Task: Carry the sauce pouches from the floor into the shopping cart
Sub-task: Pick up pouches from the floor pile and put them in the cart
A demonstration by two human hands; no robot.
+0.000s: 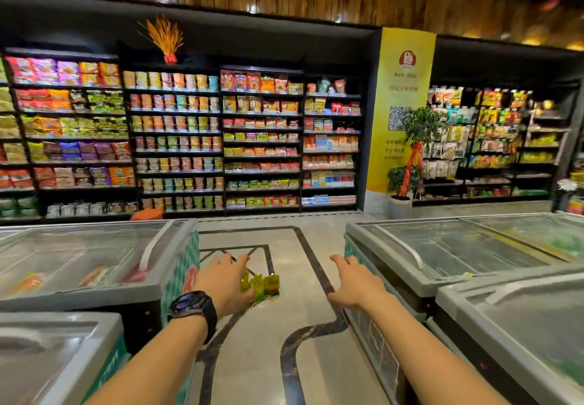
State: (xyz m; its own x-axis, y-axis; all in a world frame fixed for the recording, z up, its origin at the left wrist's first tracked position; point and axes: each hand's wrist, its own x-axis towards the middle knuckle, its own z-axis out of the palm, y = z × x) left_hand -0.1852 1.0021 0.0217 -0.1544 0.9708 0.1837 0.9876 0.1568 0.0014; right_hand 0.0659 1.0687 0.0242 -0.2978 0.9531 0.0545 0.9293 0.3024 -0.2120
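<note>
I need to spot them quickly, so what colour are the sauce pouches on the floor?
Yellow-green, seen in the head view: sauce pouches beside the left hand.

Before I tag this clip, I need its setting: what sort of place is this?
Most likely a supermarket aisle: shelves packed with packaged food line the back wall, and glass-topped chest freezers stand on both sides of the floor where the sauce pouches lie.

Sauce pouches: small cluster, yellow-green with some red print, on the floor. Standing or leaning, cannot tell which; count unclear, roughly three. Left edge of the cluster hidden behind the left-hand fingers; well apart from the right-hand fingers.
</note>
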